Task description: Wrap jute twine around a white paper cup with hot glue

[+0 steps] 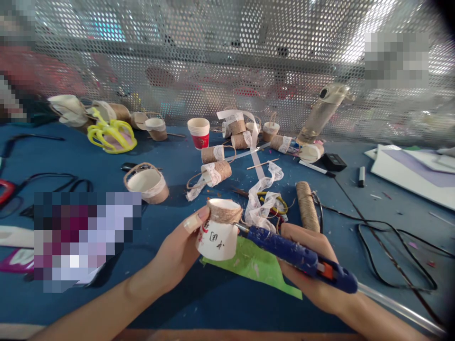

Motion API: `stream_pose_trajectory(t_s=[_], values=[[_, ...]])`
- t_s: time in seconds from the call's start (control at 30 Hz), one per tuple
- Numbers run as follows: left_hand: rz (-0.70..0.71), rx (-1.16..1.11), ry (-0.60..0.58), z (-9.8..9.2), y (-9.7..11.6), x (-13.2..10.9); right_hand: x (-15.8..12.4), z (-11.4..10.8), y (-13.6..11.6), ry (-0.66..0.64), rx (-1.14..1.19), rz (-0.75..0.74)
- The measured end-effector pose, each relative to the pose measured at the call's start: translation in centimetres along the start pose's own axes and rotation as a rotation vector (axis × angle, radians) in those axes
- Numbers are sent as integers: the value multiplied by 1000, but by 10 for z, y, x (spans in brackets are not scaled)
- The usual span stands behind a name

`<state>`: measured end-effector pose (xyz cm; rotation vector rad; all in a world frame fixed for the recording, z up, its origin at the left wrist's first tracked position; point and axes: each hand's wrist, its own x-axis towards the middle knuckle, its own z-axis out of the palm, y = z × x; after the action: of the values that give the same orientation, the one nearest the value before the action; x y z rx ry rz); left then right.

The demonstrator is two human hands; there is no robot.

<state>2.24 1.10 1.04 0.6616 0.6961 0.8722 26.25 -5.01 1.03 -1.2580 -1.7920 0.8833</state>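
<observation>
Head view: white paper cup (217,250), black-and-red markings (213,236), jute twine (223,215) round narrower top; left fingers (194,222) grip nine-o'clock side, right fingers (302,235) grip blue glue gun (284,248), nozzle (242,228) at three o'clock.

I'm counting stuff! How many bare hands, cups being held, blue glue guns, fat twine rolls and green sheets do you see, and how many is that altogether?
Bare hands: 2 (left hand, right hand)
Held cup: 1
Blue glue gun: 1
Twine roll: 1
Green sheet: 1
Total: 6
</observation>
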Motion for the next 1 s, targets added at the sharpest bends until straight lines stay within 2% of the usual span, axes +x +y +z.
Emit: stream_pose_trajectory(t_s=[0.33, 0.43, 0.53, 0.67, 0.8, 1.0], values=[[14, -16, 39, 1, 2, -1, 1, -1, 2, 25, -16, 0], [16, 9, -11, 0, 1, -2, 0, -1, 2, 124, -2, 3], [-30, 35, -68, -3, -1, -4, 3, 0, 4, 205, 107, 39], [-86, 52, -170, -7, -6, -6, 12, 7, 8, 197, 238, 111], [-99, 71, -245, -9, -12, -6, 18, 16, 8, 135, 476, 152], [-130, 115, -257, -11, -14, -6, 18, 21, 9, 204, 444, 79]])
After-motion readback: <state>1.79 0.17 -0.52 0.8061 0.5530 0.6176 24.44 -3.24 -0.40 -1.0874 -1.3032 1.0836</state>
